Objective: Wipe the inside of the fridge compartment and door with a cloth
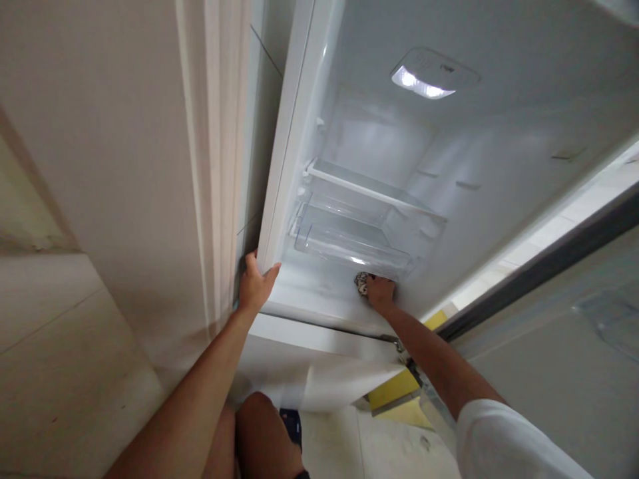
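Note:
My right hand [381, 293] reaches into the lower part of an open fridge [287, 166], its fingers closed on a crumpled patterned cloth [362, 284]. The cloth rests on the white floor [319, 289] of the compartment, below a clear plastic drawer [349, 249]. My left hand [256, 283] grips the fridge's left side edge near the bottom, with the thumb on the front and the fingers wrapped behind, partly hidden.
A glass shelf [369, 183] sits above the drawer, and a lit lamp [424, 80] is higher up. The open fridge door [564, 332] stands at right. A pale door frame [219, 166] is close at left. Below is a closed white lower front [309, 366].

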Demonstrator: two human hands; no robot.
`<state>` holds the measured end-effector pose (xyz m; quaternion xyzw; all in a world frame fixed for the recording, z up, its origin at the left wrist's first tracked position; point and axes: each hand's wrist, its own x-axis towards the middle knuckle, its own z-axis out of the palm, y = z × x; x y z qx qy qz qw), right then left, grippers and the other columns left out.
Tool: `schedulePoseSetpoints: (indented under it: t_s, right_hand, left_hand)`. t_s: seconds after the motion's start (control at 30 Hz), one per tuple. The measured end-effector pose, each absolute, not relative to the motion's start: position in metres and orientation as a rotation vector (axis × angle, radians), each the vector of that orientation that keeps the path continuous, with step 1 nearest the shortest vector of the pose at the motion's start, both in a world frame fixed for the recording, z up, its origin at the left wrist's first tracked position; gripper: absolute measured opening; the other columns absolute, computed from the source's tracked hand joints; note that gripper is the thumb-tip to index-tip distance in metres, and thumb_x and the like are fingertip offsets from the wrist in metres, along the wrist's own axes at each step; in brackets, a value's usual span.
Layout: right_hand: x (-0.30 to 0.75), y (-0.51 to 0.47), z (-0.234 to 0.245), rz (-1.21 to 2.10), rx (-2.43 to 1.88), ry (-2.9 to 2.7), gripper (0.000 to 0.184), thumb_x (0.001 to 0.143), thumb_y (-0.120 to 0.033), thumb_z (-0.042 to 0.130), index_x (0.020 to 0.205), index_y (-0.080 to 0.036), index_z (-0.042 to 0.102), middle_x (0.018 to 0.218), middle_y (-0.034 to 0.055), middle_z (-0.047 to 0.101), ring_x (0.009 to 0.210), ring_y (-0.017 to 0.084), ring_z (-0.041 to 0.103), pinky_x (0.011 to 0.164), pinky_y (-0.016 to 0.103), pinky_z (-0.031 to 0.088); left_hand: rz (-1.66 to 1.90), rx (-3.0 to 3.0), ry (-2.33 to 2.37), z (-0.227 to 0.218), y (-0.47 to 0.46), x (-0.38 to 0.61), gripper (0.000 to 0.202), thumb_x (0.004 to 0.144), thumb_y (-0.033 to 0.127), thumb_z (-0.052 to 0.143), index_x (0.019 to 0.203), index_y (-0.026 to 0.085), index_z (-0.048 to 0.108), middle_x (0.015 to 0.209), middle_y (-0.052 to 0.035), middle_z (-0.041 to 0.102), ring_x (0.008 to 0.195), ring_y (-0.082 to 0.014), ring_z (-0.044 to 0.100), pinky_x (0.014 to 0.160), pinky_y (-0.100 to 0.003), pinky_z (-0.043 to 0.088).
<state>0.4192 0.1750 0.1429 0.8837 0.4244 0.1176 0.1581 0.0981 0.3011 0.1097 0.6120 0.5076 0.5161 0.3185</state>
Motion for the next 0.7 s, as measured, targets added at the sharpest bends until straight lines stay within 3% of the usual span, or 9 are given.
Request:
schedulePoseSetpoints:
  t_s: [0.1, 0.27, 0.33, 0.47, 0.57, 0.63, 0.7]
  right_hand:
    - [0.409, 0.169, 0.14, 0.283, 2.549, 1.119, 0.037, 0.103, -0.019, 0.043, 0.128, -0.009, 0.067, 0.129, 0.0276, 0.064, 0.113, 0.032, 0.069, 0.081, 0.041, 0.058]
    - [0.401, 0.17, 0.135, 0.087, 2.524, 0.998, 0.028, 0.1, -0.035, 0.064, 0.116, -0.013, 0.069, 0.113, 0.0101, 0.072, 0.1, 0.021, 0.072, 0.084, 0.039, 0.063]
    - [0.399, 0.172, 0.134, 0.037, 2.498, 0.999, 0.025, 0.098, -0.034, 0.068, 0.113, -0.014, 0.07, 0.109, 0.0071, 0.073, 0.097, 0.019, 0.072, 0.085, 0.039, 0.063]
    - [0.398, 0.171, 0.138, 0.041, 2.458, 1.091, 0.017, 0.094, -0.02, 0.067, 0.106, -0.01, 0.073, 0.108, 0.0143, 0.074, 0.098, 0.026, 0.073, 0.084, 0.044, 0.062]
    - [0.404, 0.167, 0.143, 0.125, 2.437, 1.261, 0.027, 0.091, -0.013, 0.062, 0.114, -0.008, 0.074, 0.126, 0.0244, 0.068, 0.111, 0.033, 0.07, 0.089, 0.044, 0.058]
    - [0.413, 0.167, 0.145, 0.19, 2.432, 1.362, 0.039, 0.091, -0.013, 0.057, 0.128, -0.015, 0.07, 0.142, 0.0238, 0.059, 0.125, 0.034, 0.063, 0.096, 0.044, 0.054]
    - [0.422, 0.172, 0.144, 0.209, 2.443, 1.415, 0.045, 0.091, -0.012, 0.054, 0.134, -0.019, 0.066, 0.143, 0.0211, 0.059, 0.128, 0.034, 0.06, 0.099, 0.044, 0.052]
  left_hand:
    - [1.301, 1.595, 1.298, 0.112, 0.302, 0.094, 0.062, 0.08, 0.044, 0.072, 0.133, 0.022, 0.049, 0.121, -0.0146, 0.073, 0.111, -0.0342, 0.072, 0.091, -0.042, 0.057]
    - [1.316, 1.598, 1.245, 0.115, 0.301, 0.091, 0.06, 0.08, 0.041, 0.071, 0.132, 0.021, 0.049, 0.124, -0.015, 0.072, 0.114, -0.0339, 0.07, 0.095, -0.044, 0.056]
    - [1.329, 1.603, 1.245, 0.114, 0.301, 0.091, 0.06, 0.08, 0.041, 0.071, 0.132, 0.022, 0.049, 0.125, -0.0151, 0.072, 0.115, -0.0342, 0.07, 0.095, -0.044, 0.056]
    - [1.387, 1.627, 1.246, 0.106, 0.3, 0.094, 0.062, 0.083, 0.044, 0.069, 0.137, 0.02, 0.049, 0.131, -0.0173, 0.069, 0.119, -0.0355, 0.069, 0.095, -0.044, 0.055]
    - [1.444, 1.661, 1.261, 0.099, 0.301, 0.097, 0.063, 0.085, 0.048, 0.067, 0.138, 0.018, 0.049, 0.131, -0.0187, 0.07, 0.12, -0.0353, 0.068, 0.095, -0.042, 0.055]
    - [1.491, 1.694, 1.292, 0.093, 0.303, 0.1, 0.063, 0.086, 0.05, 0.066, 0.138, 0.017, 0.051, 0.129, -0.0187, 0.071, 0.119, -0.0352, 0.069, 0.095, -0.041, 0.054]
    - [1.541, 1.733, 1.338, 0.087, 0.306, 0.103, 0.063, 0.087, 0.053, 0.065, 0.136, 0.016, 0.053, 0.124, -0.0191, 0.073, 0.116, -0.0358, 0.07, 0.093, -0.041, 0.054]
